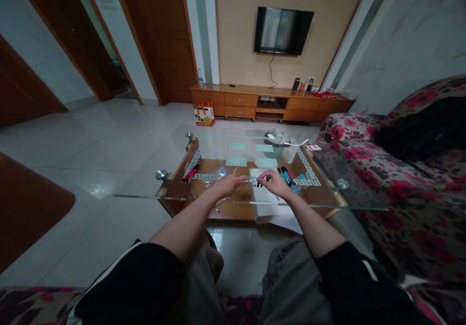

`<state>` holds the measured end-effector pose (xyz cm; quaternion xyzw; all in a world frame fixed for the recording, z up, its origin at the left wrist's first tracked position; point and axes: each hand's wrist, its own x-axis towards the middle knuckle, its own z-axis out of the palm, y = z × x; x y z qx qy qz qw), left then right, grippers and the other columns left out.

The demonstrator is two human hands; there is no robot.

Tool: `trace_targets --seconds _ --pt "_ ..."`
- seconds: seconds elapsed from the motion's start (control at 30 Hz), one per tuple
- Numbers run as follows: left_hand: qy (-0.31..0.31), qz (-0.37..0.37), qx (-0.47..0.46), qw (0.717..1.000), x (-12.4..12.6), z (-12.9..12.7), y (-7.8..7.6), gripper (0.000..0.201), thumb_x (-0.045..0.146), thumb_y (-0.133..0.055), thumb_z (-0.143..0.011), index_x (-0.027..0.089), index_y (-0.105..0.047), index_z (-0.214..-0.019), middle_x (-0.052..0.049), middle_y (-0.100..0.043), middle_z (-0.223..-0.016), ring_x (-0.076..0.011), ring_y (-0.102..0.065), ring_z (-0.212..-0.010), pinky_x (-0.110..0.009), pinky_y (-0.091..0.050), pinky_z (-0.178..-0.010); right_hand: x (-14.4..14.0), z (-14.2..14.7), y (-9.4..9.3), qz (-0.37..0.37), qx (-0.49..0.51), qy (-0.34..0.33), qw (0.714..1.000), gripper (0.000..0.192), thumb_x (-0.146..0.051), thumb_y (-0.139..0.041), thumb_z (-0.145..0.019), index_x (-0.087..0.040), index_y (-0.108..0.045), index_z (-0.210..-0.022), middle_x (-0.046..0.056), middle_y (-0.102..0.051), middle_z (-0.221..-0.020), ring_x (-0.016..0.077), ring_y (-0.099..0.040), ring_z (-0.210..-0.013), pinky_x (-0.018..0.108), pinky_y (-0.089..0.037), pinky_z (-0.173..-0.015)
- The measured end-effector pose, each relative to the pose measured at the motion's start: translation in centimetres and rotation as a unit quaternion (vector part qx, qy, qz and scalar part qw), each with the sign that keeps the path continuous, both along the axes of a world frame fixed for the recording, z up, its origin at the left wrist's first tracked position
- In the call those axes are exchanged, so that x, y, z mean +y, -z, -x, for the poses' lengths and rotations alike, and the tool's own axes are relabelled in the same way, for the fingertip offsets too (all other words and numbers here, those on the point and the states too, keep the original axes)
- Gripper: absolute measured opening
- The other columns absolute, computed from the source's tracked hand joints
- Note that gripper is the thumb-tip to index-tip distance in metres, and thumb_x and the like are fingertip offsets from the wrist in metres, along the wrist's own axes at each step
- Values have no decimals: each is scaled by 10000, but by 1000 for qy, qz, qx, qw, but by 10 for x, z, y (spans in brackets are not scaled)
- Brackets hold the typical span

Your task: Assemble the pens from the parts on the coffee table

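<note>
Carrier bag writing: the bag on the floor by the cabinet has dark and red print, too small to read.
Small card: red and white card near the far right corner of the surface; its letters cannot be read.
Left hand: palm down, fingers stretched toward the right hand; I cannot tell if it grips something.
Right hand: thumb and fingers bent close together; whether they pinch something, I cannot tell.
Small black pieces: just under the right fingertips, partly covered, near the middle of the front part.
Pens: a group of blue, black and red pens lies just beyond the right hand; red and black pens lie well to the left.
Clear plastic: partly hidden behind the left forearm.
White sheet or box: below the right hand; its exact form is not certain.
Edges: the front glass edge passes under both forearms.
Room: wide tiled floor lies left of the glass; the flowered sofa stands close on the right.
</note>
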<state>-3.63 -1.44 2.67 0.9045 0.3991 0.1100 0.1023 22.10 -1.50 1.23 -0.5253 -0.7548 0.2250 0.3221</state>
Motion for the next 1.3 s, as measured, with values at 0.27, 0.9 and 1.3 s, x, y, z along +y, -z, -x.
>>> trace_targets --seconds 0.27,0.9,1.3 --pt "-3 6 1 1000 0 -1 2 403 238 -473 -974 322 -546 -1361 -57 -680 -1177 -200 -663 -1008 -269 -491 -860 5 -12 4 120 57 -50 990 338 -464 -619 -835 -146 -735 -835 39 -679 -723 149 -568 -654 246 -445 -606" --pt "-27 15 3 1000 10 7 11 305 251 -477 -969 266 -561 -1262 -67 -689 -1104 -217 -658 -994 -297 -500 -849 2 -52 26 200 -98 -3 975 122 -279 -689 -746 -162 -713 -722 8 -673 -655 135 -550 -595 225 -407 -565" --pt "16 -1 -54 998 17 2 20 352 135 -460 -928 204 -585 -1250 -92 -647 -1185 -207 -612 -1085 -334 -484 -965 1 -44 20 143 -150 53 977 101 -211 -664 -734 -174 -683 -641 33 -676 -648 169 -588 -630 253 -405 -602"
